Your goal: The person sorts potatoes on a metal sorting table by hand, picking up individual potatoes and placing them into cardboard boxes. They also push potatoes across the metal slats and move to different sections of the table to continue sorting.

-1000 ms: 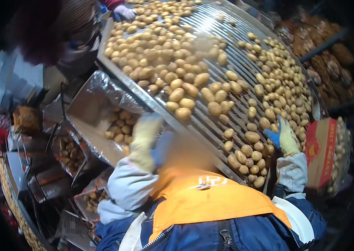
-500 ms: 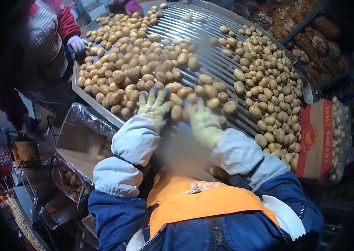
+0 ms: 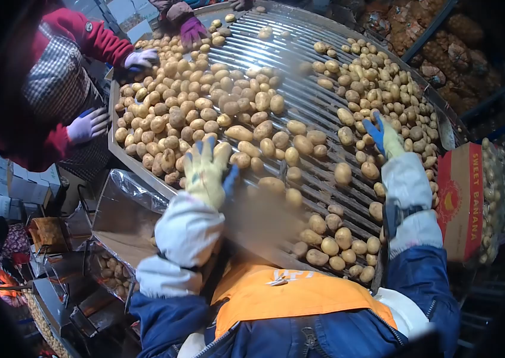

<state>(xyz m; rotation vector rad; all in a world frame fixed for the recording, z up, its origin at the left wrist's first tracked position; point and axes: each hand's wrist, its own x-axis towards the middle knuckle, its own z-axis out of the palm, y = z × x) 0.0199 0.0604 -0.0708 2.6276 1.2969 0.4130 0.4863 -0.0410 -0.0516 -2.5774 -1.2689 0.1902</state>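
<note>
A broad heap of potatoes covers the left side of the metal roller table. My left hand, in a pale yellow glove with blue fingertips, lies at the heap's near edge with its fingers spread, touching potatoes. Over on the right, my right hand wears the same kind of glove. It reaches to the second potato pile with fingers stretched out, and I see nothing gripped in it. Loose potatoes lie on the rollers between both hands, and a smaller group sits close to my body.
A co-worker in a checked apron stands at the left edge with two lilac-gloved hands. Another person's purple glove is at the far side. A red "Sweet Banana" carton stands at the right, an open plastic-lined box at the left.
My right hand has moved from the middle to the right pile. My left hand has shifted slightly left and down. The co-worker's hand reaches further over the heap; the purple glove has come nearer.
</note>
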